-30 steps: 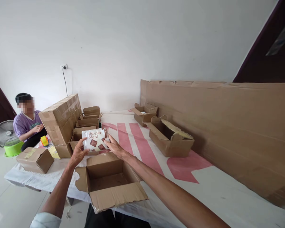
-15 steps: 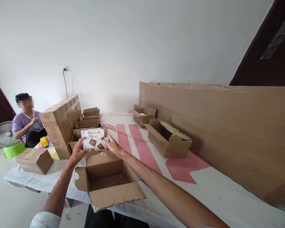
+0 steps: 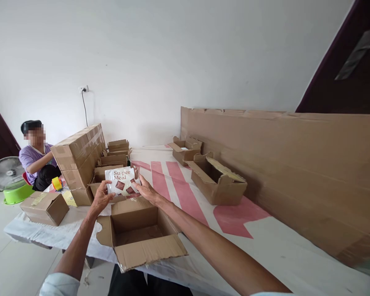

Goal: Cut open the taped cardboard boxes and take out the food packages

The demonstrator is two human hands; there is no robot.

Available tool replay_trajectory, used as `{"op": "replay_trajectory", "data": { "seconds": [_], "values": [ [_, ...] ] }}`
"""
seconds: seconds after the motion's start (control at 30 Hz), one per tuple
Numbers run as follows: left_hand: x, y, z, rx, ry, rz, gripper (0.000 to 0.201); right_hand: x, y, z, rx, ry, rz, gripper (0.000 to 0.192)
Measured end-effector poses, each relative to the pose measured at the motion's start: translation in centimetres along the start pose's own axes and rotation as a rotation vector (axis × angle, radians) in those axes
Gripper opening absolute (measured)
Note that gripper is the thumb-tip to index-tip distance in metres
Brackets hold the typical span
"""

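Left hand (image 3: 101,198) and right hand (image 3: 145,191) pinch the packet (image 3: 122,180) by its side edges, above the open box (image 3: 138,230) at the tabletop's near edge. Packet looks light, flat, slick; edge grip suits it.

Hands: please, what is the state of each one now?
Left hand: closed on the Super Meal packet.
Right hand: holding the same packet.
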State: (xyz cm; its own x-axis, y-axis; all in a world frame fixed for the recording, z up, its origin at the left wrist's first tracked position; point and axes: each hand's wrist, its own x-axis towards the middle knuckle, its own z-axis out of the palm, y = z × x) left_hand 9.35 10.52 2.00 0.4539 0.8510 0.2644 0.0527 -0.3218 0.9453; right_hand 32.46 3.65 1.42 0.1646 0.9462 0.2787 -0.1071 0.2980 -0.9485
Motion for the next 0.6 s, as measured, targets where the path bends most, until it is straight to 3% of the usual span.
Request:
{"op": "replay_trajectory", "data": {
  "seconds": [0.13, 0.23, 0.4, 0.47, 0.53, 0.6],
  "values": [
    [0.1, 0.6, 0.0, -0.009, -0.015, 0.02, 0.056, 0.0, -0.5, 0.1, 0.025, 0.0, 0.016, 0.06],
    [0.5, 2.1, 0.0, -0.024, -0.011, 0.058, 0.056, 0.3, -1.7, -0.2, 0.059, 0.009, 0.012, 0.064],
    [0.4, 7.8, 0.2, 0.026, -0.048, 0.249, 0.052, 0.2, -5.7, -1.2, 0.137, -0.032, 0.014, 0.057],
    [0.1, 9.8, -0.2, 0.082, -0.082, 0.341, 0.05, -0.7, -7.5, -1.8, 0.189, -0.02, -0.054, 0.052],
    [-0.3, 10.3, -1.1, 0.126, -0.033, 0.362, 0.05, -2.2, -8.9, -2.9, 0.249, 0.063, -0.161, 0.049],
    [-0.5, 8.8, -2.2, 0.194, 0.046, 0.279, 0.045, -3.9, -9.4, -4.5, 0.273, 0.191, -0.241, 0.049]
  ]
}}
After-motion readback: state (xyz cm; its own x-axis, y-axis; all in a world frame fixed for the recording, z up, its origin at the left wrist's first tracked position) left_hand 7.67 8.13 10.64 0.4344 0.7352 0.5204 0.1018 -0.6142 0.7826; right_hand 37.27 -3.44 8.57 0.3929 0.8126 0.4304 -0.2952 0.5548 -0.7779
